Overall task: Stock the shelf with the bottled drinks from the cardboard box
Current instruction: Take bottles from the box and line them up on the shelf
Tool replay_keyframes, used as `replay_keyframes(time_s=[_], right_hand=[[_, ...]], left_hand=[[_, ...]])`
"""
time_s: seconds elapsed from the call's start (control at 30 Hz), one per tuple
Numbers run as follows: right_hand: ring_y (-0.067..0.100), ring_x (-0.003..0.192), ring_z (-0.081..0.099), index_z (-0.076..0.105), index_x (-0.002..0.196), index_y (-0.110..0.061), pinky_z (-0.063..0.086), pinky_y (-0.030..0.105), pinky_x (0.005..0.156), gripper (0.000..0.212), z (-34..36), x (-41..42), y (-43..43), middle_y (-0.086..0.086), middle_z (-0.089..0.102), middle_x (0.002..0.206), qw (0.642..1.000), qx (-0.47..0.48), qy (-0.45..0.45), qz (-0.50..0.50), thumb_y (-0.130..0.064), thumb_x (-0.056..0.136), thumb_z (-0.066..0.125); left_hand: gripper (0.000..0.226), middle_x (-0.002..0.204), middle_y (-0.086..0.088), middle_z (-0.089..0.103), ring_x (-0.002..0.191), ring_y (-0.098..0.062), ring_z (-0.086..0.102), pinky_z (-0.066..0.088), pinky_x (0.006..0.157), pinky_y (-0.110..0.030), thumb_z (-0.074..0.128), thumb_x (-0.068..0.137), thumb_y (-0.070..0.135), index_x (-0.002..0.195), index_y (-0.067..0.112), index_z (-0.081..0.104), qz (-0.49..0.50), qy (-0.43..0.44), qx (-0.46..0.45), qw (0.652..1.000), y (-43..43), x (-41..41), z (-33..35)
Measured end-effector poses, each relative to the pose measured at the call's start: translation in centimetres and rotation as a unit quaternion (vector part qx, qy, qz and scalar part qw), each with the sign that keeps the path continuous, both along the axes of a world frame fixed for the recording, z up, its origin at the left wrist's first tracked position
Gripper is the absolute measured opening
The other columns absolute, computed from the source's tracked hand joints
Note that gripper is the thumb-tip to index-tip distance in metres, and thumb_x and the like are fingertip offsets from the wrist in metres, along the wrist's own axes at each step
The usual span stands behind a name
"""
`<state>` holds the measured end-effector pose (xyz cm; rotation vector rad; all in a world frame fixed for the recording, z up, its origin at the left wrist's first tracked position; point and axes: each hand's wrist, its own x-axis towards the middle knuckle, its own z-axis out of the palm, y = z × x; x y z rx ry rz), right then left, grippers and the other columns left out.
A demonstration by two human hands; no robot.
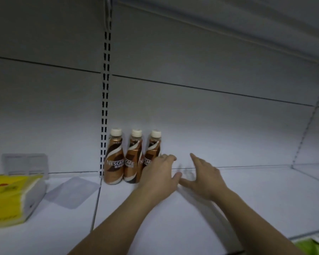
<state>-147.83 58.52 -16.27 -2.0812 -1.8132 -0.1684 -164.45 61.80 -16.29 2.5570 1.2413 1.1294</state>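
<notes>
Step in hand, as judged: placement on the shelf (247,199), at the end of a row. Three bottled drinks (133,159) stand upright and side by side at the back, just left of the left hand (158,175).

Left hand: fingers loosely extended, nothing held. It lies across the base of the rightmost bottle (152,150); contact cannot be confirmed.

Right hand (205,178): spread flat, fingers straight, thumb pointing toward the left hand, nothing held. It is low over the shelf, just right of the left hand. The patch between the two hands is blurred and unreadable.

The cardboard box is not in view. A yellow pack (11,196) lies well to the left of both hands, beyond the slotted upright (105,107).

Next move, as judged: both hands leave the shelf to collect further bottles, which go to the right of the row.
</notes>
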Motion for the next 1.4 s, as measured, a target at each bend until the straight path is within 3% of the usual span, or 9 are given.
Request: replay_keyframes(time_s=[0.17,0.4,0.57,0.7,0.77,0.9,1.03,1.27,1.4], right_hand=[[0.017,0.147,0.014,0.007,0.153,-0.026,0.010,0.049,0.118,0.098,0.6,6.8,-6.8,0.000,0.017,0.161,0.995,0.029,-0.031,-0.094,-0.075,0.078,0.047],[0.022,0.146,0.015,0.013,0.153,-0.026,0.013,0.054,0.116,0.098,-2.4,15.9,-20.1,0.006,0.018,0.160,0.967,0.021,-0.005,-0.253,-0.073,0.076,0.052],[0.024,0.144,0.019,0.018,0.151,-0.025,0.019,0.055,0.112,0.097,-8.0,20.7,-30.4,0.005,0.020,0.158,0.932,-0.013,0.052,-0.359,-0.072,0.075,0.055],[0.026,0.142,0.024,0.018,0.151,-0.026,0.021,0.056,0.111,0.095,-12.6,23.4,-37.1,0.004,0.023,0.157,0.899,-0.046,0.097,-0.425,-0.071,0.076,0.054],[0.026,0.140,0.027,0.021,0.150,-0.025,0.021,0.058,0.110,0.092,-14.5,24.2,-39.6,0.004,0.028,0.155,0.882,-0.063,0.113,-0.453,-0.070,0.077,0.055],[0.029,0.140,0.027,0.022,0.149,-0.024,0.020,0.060,0.109,0.092,-16.8,25.2,-43.5,0.007,0.029,0.155,0.852,-0.107,0.130,-0.496,-0.070,0.077,0.056],[0.030,0.140,0.028,0.026,0.148,-0.026,0.020,0.059,0.110,0.088,-17.9,24.9,-46.3,0.008,0.032,0.153,0.816,-0.149,0.150,-0.538,-0.069,0.077,0.057],[0.028,0.112,0.055,0.043,0.135,-0.023,0.048,0.044,0.093,0.075,-20.8,22.5,-48.9,0.008,0.055,0.130,0.715,-0.207,0.240,-0.623,-0.060,0.075,0.066],[0.027,0.105,0.057,0.041,0.137,-0.019,0.051,0.040,0.089,0.074,-25.2,20.7,-49.0,0.009,0.054,0.125,0.683,-0.204,0.308,-0.630,-0.055,0.077,0.066]], left_hand=[[0.060,0.136,0.006,0.050,0.123,-0.016,0.044,0.038,0.097,-0.033,0.050,0.084,0.057,0.136,0.028,0.042,-0.076,0.083,0.007,0.994,-1.7,5.1,-0.1],[0.074,0.145,0.004,0.044,0.131,-0.017,0.038,0.033,0.104,-0.035,0.050,0.082,0.063,0.144,0.025,0.036,-0.250,0.176,0.032,0.952,-10.6,17.8,-1.0],[0.072,0.135,-0.002,0.053,0.126,-0.021,0.044,0.030,0.105,-0.039,0.047,0.080,0.066,0.138,0.022,0.043,-0.311,0.267,0.079,0.909,-18.5,26.1,-5.0],[0.060,0.125,-0.003,0.058,0.120,-0.021,0.048,0.025,0.108,-0.036,0.046,0.082,0.059,0.129,0.022,0.051,-0.386,0.264,0.145,0.872,-23.8,31.0,-7.9],[0.063,0.124,-0.005,0.059,0.117,-0.024,0.050,0.033,0.100,-0.035,0.048,0.082,0.060,0.131,0.020,0.049,-0.410,0.265,0.129,0.863,-25.7,33.0,-9.4],[0.072,0.140,-0.006,0.048,0.130,-0.023,0.040,0.024,0.108,-0.035,0.049,0.082,0.061,0.140,0.018,0.041,-0.453,0.294,0.120,0.833,-28.1,35.9,-13.0],[0.075,0.145,-0.006,0.043,0.133,-0.023,0.037,0.028,0.106,-0.034,0.051,0.082,0.061,0.142,0.016,0.038,-0.491,0.319,0.060,0.808,-29.9,37.4,-16.2],[0.074,0.140,-0.006,0.049,0.126,-0.027,0.045,0.042,0.099,-0.038,0.057,0.079,0.060,0.139,0.019,0.042,-0.541,0.356,-0.046,0.760,-32.1,37.9,-20.0],[0.067,0.136,-0.005,0.052,0.120,-0.026,0.050,0.044,0.093,-0.038,0.064,0.079,0.054,0.135,0.021,0.046,-0.539,0.404,-0.097,0.732,-33.7,37.2,-23.6]])
